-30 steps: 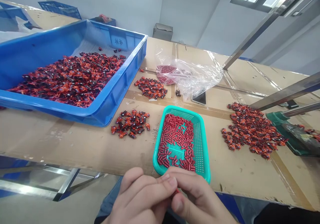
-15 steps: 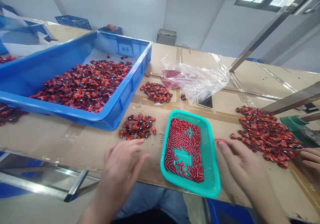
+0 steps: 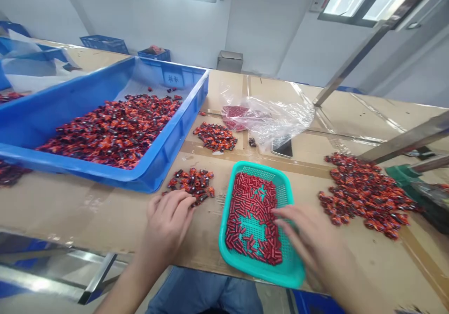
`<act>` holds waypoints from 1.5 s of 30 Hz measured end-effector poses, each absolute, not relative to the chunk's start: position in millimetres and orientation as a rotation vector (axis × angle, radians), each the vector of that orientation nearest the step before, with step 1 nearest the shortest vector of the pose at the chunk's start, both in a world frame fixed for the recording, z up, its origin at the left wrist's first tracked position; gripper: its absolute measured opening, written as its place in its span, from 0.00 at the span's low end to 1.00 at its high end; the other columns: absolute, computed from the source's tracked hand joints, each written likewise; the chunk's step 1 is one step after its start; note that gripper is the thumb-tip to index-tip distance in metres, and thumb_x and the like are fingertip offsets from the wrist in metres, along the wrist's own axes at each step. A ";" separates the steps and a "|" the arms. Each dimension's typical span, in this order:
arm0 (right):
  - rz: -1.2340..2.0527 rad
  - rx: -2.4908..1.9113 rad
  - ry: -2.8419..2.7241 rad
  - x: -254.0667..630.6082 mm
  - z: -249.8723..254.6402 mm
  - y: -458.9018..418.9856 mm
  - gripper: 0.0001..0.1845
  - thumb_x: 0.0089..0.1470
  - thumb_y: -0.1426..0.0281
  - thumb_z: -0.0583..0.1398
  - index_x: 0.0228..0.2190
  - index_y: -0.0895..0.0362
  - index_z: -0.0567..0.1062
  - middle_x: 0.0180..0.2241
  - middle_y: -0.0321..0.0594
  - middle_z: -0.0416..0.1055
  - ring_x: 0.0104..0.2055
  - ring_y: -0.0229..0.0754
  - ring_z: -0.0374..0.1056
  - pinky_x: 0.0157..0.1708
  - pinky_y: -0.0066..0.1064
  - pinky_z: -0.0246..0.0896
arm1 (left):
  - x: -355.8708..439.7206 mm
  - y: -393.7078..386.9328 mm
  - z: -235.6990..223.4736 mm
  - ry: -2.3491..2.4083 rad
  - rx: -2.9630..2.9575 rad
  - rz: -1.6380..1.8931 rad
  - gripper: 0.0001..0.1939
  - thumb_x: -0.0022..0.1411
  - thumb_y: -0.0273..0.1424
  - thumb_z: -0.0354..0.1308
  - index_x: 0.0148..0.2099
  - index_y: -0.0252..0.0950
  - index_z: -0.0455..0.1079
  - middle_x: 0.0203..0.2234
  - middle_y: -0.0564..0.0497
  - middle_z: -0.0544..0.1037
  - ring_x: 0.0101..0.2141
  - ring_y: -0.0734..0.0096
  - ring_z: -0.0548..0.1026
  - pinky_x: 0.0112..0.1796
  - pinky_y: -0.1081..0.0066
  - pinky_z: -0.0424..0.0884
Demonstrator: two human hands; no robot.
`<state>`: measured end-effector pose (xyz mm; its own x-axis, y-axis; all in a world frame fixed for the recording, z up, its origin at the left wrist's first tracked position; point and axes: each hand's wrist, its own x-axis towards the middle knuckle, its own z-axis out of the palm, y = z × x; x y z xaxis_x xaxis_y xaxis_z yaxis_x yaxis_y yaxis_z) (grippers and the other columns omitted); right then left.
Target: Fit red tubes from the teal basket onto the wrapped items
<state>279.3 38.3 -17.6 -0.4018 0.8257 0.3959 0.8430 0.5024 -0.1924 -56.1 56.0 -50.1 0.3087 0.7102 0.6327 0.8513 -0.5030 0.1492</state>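
My left hand is at the near edge of a small pile of black-and-orange parts. Its fingers bend down together, with a dark part at the tips; the thumb is mostly hidden. My right hand, slightly blurred, reaches over the right rim of a green perforated basket. Its thumb and forefinger are a little apart, the tips touching the short red tubes inside. No piece shows between them.
A large blue tray full of black-and-orange parts stands at left. Behind the basket are another small pile, a clear plastic bag and a phone. At right lie a bigger pile, a metal post and a green tool base.
My hands were together before the basket, then parted. The left went to the small pile; the right passed beside the right-hand pile, then into the basket. Another person's hand at right has left view.
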 end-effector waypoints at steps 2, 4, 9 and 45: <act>0.185 -1.308 -2.495 250.6 -10.5 34.4 0.10 0.69 0.71 0.59 0.50 0.55 0.76 0.44 0.45 0.79 0.45 0.49 0.76 0.44 0.40 0.73 | -56.2 51.8 -43.1 -1.387 -2.393 -1.116 0.08 0.72 0.21 0.57 0.51 0.35 0.71 0.44 0.44 0.80 0.46 0.60 0.79 0.51 0.58 0.70; 0.300 -1.355 -2.619 231.1 -5.9 35.1 0.09 0.64 0.73 0.65 0.46 0.56 0.77 0.43 0.44 0.79 0.43 0.49 0.76 0.41 0.40 0.74 | -57.7 46.2 -35.9 -1.395 -2.451 -1.296 0.09 0.72 0.22 0.57 0.51 0.37 0.71 0.45 0.46 0.77 0.46 0.65 0.78 0.50 0.65 0.73; 0.339 -1.410 -2.736 217.7 -1.0 42.1 0.08 0.61 0.80 0.64 0.34 0.56 0.75 0.36 0.39 0.77 0.38 0.45 0.75 0.38 0.35 0.72 | -61.5 36.0 -25.1 -1.451 -2.621 -1.437 0.12 0.70 0.24 0.59 0.53 0.42 0.75 0.46 0.51 0.76 0.44 0.72 0.79 0.47 0.77 0.76; 0.526 -0.824 -2.002 186.8 26.4 5.7 0.04 0.64 0.76 0.63 0.39 0.55 0.74 0.30 0.39 0.76 0.31 0.39 0.73 0.32 0.26 0.75 | -9.7 -1.5 0.8 -1.301 -2.731 -1.863 0.17 0.62 0.12 0.58 0.43 0.41 0.66 0.35 0.54 0.86 0.33 0.74 0.85 0.45 0.68 0.75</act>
<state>186.8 5.7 26.4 -0.3907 0.7223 0.5707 0.3485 0.6898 -0.6346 -9.7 -1.5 0.8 0.2159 0.7492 0.6262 0.3300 -0.6596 0.6754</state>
